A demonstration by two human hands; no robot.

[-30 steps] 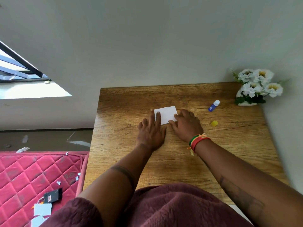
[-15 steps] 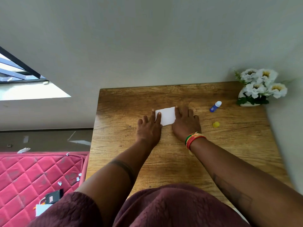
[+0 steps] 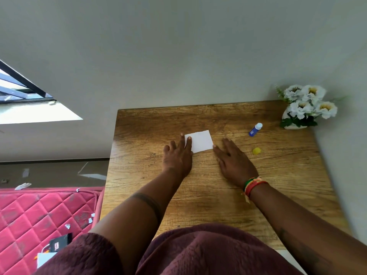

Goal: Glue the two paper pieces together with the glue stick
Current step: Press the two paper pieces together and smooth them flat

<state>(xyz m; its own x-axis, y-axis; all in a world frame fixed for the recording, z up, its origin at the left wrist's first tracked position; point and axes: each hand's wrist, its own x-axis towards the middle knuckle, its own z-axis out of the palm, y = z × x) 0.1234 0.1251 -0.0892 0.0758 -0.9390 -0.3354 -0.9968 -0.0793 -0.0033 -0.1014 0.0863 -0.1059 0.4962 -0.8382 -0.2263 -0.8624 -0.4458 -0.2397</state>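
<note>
A white paper rectangle [image 3: 200, 140] lies flat on the wooden table [image 3: 198, 195]; I cannot tell two separate pieces apart. My left hand [image 3: 177, 155] rests flat with two fingertips on the paper's left edge. To the right of the paper my right hand [image 3: 233, 159] lies flat on the wood, its thumb tip at the lower right corner. The blue glue stick [image 3: 255, 129] lies uncapped farther right, and its yellow cap [image 3: 256, 150] sits apart from it, nearer me.
A white vase of white flowers [image 3: 306, 108] stands in the table's far right corner against the wall. Left of the table a red quilted mattress [image 3: 39, 215] carries paper scraps and a small black bag [image 3: 59, 244].
My right hand has slid off the paper to the right and now lies flat on the wood. The left hand stays on the paper's left edge.
</note>
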